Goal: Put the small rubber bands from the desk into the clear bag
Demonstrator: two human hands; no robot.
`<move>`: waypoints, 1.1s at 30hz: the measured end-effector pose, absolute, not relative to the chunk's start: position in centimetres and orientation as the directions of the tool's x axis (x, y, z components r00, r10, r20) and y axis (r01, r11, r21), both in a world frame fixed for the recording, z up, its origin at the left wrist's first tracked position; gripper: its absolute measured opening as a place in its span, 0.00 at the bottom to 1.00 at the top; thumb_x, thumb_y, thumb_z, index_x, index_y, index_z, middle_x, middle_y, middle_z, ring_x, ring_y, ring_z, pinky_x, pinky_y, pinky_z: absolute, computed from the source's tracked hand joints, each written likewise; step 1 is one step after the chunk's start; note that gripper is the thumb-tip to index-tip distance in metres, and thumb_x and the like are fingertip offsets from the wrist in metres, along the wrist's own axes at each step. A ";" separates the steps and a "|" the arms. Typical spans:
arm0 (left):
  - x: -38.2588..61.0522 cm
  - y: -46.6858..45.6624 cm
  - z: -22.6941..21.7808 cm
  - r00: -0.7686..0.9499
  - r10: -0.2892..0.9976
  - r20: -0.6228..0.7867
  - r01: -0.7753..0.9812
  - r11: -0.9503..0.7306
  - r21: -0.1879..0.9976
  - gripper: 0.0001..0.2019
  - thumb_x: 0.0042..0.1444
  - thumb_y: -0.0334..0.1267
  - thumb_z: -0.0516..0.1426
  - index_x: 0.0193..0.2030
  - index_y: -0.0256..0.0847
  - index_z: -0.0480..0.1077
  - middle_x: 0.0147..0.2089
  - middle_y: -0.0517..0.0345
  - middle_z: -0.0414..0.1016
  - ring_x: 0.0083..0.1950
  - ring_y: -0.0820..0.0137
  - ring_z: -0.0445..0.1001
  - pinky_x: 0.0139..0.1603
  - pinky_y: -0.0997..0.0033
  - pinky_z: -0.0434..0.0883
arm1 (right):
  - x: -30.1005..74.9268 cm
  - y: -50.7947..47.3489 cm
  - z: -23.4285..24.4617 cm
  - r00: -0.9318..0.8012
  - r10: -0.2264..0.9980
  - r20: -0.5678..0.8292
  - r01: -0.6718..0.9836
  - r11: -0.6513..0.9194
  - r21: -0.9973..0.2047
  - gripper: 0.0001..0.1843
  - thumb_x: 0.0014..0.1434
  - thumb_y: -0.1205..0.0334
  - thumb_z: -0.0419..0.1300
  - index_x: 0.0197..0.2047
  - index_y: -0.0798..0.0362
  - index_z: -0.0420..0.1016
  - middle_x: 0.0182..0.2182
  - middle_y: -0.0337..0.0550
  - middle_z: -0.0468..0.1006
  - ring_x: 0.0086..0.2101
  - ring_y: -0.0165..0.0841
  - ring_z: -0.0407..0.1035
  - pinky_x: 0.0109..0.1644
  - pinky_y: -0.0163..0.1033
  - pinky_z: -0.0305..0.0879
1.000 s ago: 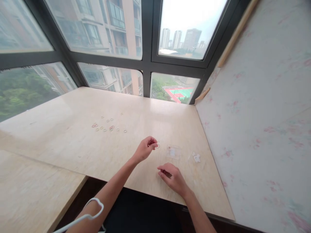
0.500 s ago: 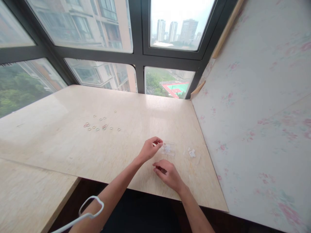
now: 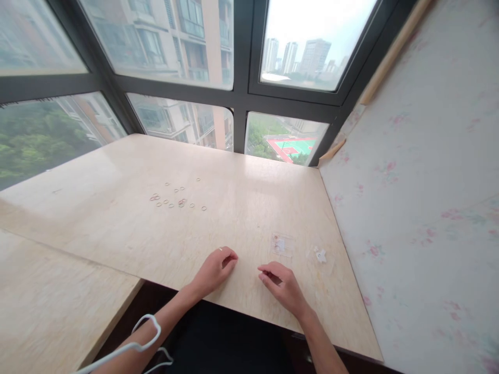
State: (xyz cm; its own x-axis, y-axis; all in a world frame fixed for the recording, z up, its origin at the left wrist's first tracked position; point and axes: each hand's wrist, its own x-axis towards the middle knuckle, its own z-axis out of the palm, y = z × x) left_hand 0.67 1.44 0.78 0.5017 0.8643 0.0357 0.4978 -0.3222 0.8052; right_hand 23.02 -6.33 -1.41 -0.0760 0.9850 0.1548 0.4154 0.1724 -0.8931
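Observation:
My left hand (image 3: 217, 269) rests near the table's front edge, its fingers curled in and the tips together. Nothing shows between them, and a thin shiny band is on one finger. To its right, my right hand (image 3: 284, 284) lies on the table, loosely curled, with a small gap between thumb and forefinger and nothing visible in it. Just beyond the right hand sits a small clear plastic box (image 3: 288, 244) with a little reddish ring and something pale inside. A white star-shaped piece (image 3: 320, 255) lies right of the box, among clear bits.
Several thin rings or bands (image 3: 181, 203) are scattered on the left part of the pale table (image 3: 234, 182). Windows with a dark frame (image 3: 239, 98) border its far side. A flowered wall (image 3: 409, 218) stands along the right. A white cord-like loop (image 3: 146, 343) crosses my left forearm.
My left hand has drawn back from the clear box, toward me and to the left. The view has turned slightly left; my right hand keeps much the same pose.

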 end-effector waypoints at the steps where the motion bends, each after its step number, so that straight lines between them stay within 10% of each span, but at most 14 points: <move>1: -0.2 1.0 0.9 0.527 0.848 0.055 0.486 -0.354 0.799 0.05 0.55 0.31 0.52 0.34 0.40 0.68 0.38 0.54 0.74 0.40 0.67 0.71 0.43 0.64 0.69 | 22.8 -6.4 -1.4 -0.055 0.990 0.130 0.402 0.141 -0.905 0.09 0.60 0.59 0.59 0.41 0.50 0.78 0.34 0.44 0.79 0.34 0.34 0.72 0.38 0.39 0.69; 7: -4.2 -0.8 0.3 0.649 0.751 0.118 0.389 -0.461 0.797 0.05 0.51 0.26 0.54 0.31 0.40 0.66 0.49 0.52 0.70 0.52 0.65 0.68 0.54 0.61 0.67 | 18.6 -5.7 0.6 -0.003 0.999 -0.042 0.246 -0.040 -0.968 0.12 0.60 0.54 0.59 0.43 0.52 0.77 0.30 0.43 0.77 0.31 0.33 0.71 0.36 0.38 0.69; 17: -4.3 -1.7 -1.5 0.637 0.716 0.286 0.387 -0.617 0.685 0.08 0.45 0.25 0.54 0.31 0.40 0.63 0.46 0.53 0.72 0.46 0.64 0.67 0.47 0.64 0.68 | 8.4 8.5 2.8 -0.139 0.983 0.116 0.241 0.147 -0.959 0.13 0.55 0.59 0.58 0.44 0.54 0.73 0.26 0.36 0.72 0.25 0.28 0.67 0.29 0.34 0.66; 21: -4.5 -2.0 -2.0 0.659 0.674 0.333 0.404 -0.692 0.599 0.08 0.44 0.28 0.55 0.32 0.40 0.63 0.46 0.52 0.72 0.44 0.63 0.66 0.46 0.62 0.67 | 5.1 14.7 3.0 -0.233 0.948 0.215 0.609 0.315 -0.728 0.12 0.55 0.63 0.56 0.43 0.54 0.73 0.28 0.36 0.74 0.26 0.27 0.67 0.33 0.33 0.65; 33: -5.0 -1.6 -2.6 0.749 0.587 0.306 0.391 -0.766 0.510 0.06 0.49 0.34 0.55 0.35 0.39 0.64 0.44 0.51 0.72 0.44 0.62 0.66 0.44 0.62 0.65 | -0.2 24.3 2.8 -0.470 0.882 -0.030 0.854 0.446 -0.269 0.16 0.54 0.69 0.57 0.45 0.49 0.76 0.34 0.41 0.79 0.37 0.35 0.70 0.38 0.35 0.60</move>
